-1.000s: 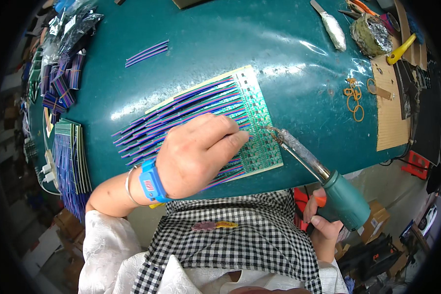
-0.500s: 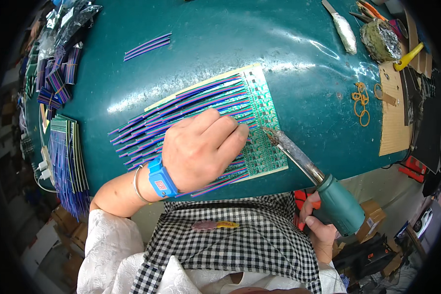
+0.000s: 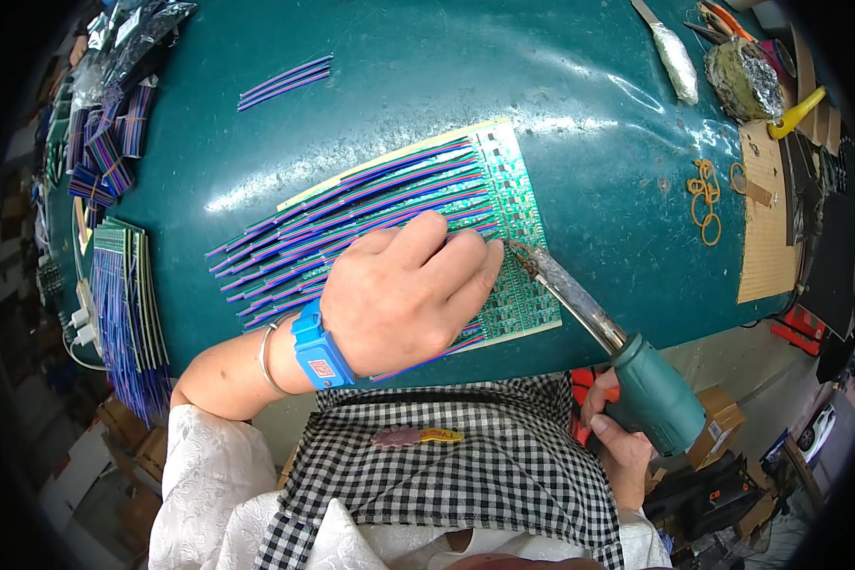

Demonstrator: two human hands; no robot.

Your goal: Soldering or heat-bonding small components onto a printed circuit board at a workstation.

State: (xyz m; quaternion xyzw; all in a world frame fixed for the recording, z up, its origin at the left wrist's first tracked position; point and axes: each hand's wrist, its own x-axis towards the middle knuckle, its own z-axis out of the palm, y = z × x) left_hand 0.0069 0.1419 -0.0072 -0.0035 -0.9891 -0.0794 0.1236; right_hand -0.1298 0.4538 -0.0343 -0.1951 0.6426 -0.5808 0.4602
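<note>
Wide teal tabletop, glossy, strewn with parts. Near its front edge, a green circuit panel lying flat, covered on its left by rows of purple-and-blue ribbon wires fanned out side by side. At the far left, a stack of similar wired panels. Left hand, palm down and fingers nearly straight, pressing the wires onto the panel, gripping nothing; blue wrist strap behind it. Right hand low at the tabletop's front edge, closed around the green handle of a soldering iron, tip touching the panel just beside the left fingertips. Far left, 1 loose wire strip. Right of the panel, orange rubber bands.
</note>
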